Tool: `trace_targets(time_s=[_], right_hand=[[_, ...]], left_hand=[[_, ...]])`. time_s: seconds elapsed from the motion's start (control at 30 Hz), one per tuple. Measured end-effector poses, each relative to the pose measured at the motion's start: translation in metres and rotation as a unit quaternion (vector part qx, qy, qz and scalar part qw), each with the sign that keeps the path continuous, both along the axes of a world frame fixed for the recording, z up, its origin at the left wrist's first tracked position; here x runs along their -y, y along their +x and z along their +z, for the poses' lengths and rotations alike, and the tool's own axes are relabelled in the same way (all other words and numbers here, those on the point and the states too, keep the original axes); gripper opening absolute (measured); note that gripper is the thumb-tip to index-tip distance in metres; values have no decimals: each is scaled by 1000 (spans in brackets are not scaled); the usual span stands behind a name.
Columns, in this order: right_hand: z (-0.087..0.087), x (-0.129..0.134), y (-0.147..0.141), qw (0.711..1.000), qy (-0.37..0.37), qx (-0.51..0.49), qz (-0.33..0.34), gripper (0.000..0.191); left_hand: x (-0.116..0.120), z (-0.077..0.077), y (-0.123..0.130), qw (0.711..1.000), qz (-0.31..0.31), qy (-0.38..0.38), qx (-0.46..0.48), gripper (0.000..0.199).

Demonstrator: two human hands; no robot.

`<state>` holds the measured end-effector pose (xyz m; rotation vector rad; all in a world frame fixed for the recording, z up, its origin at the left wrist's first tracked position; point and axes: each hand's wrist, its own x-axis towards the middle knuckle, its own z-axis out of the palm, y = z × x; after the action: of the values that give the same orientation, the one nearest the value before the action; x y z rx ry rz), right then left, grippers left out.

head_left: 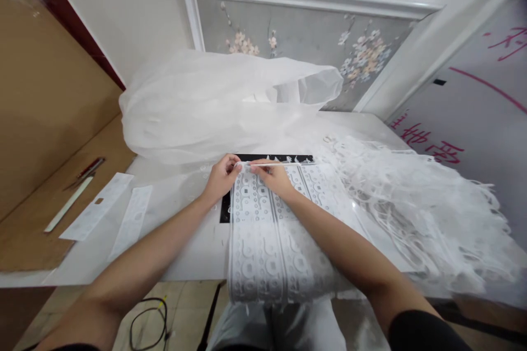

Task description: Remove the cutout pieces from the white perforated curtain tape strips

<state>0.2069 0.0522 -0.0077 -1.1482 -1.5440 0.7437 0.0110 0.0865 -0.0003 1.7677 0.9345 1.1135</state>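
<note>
A translucent white sheet printed with grey rings and lines (263, 247) lies over the table and hangs down off its front edge. Along its far edge runs a thin white strip (284, 164). My left hand (222, 177) is closed in a pinch at the far left corner of the sheet, with a bit of white between thumb and finger. Close beside it, my right hand (275, 177) pinches the same edge by the strip's left end. A black flat board (225, 209) shows from under the sheet, with small white scraps on its far side.
To the right spreads a pile of white sheer pieces with cords (424, 214). A large translucent white bag (193, 104) stands behind. Left are cut white pieces (99, 205), a white strip (69, 204), a red pen-like tool (88, 170) and cardboard (24, 230). A black cable (149, 312) lies below.
</note>
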Motion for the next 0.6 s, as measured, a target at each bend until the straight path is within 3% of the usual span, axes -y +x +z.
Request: trace_targets(time_s=[0.13, 0.33, 0.43, 0.6], right_hand=[[-1, -1, 1, 994, 78, 73, 5, 23], [3, -2, 2, 959, 212, 186, 6, 22], [5, -1, 2, 941, 228, 249, 23, 23], [6, 2, 3, 917, 190, 351, 13, 29]], left_hand=[[1, 0, -1, 1000, 1, 1, 2, 17], [1, -1, 0, 1000, 4, -3, 8, 21], [1, -1, 0, 1000, 10, -2, 13, 23], [1, 0, 1, 998, 2, -46, 44, 30]])
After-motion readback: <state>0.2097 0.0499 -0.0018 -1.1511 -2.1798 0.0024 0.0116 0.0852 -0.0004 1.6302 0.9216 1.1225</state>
